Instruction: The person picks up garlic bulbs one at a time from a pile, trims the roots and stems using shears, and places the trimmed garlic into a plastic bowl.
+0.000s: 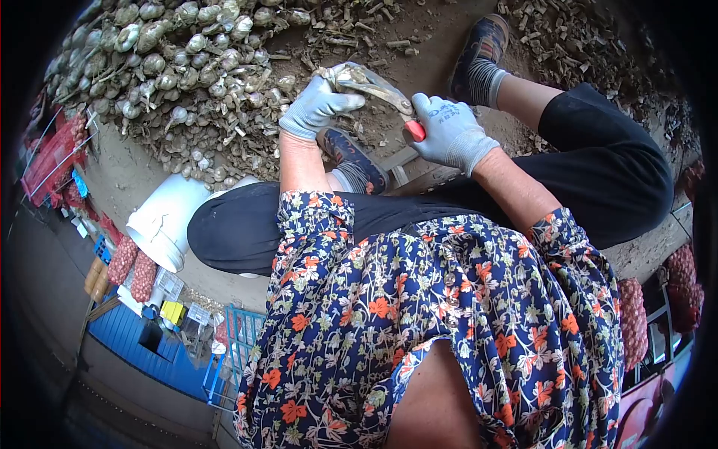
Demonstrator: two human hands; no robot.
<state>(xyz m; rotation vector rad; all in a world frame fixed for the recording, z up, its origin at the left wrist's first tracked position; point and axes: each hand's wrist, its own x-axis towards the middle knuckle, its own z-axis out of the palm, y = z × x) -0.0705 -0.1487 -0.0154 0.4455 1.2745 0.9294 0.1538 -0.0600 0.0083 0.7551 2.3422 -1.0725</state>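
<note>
My left hand [318, 105], in a pale grey work glove, is closed around a garlic bulb [350, 73], largely hidden by the fingers and the blades. In my right hand [451, 133], also gloved, are pruning shears [387, 93] with a red grip, my fingers wrapped round the handles. Their metal jaws reach left to the bulb and overlap it in this view. Just beyond my left hand rises a big heap of garlic bulbs [198, 71] with dry stalks and roots.
Cut stalk pieces [557, 45] litter the dirt floor at the upper right. A white bucket [168, 217] lies left of my knee. Red mesh sacks [56, 161] and filled net bags [633, 322] stand at both sides. My shoes [482, 52] flank the work spot.
</note>
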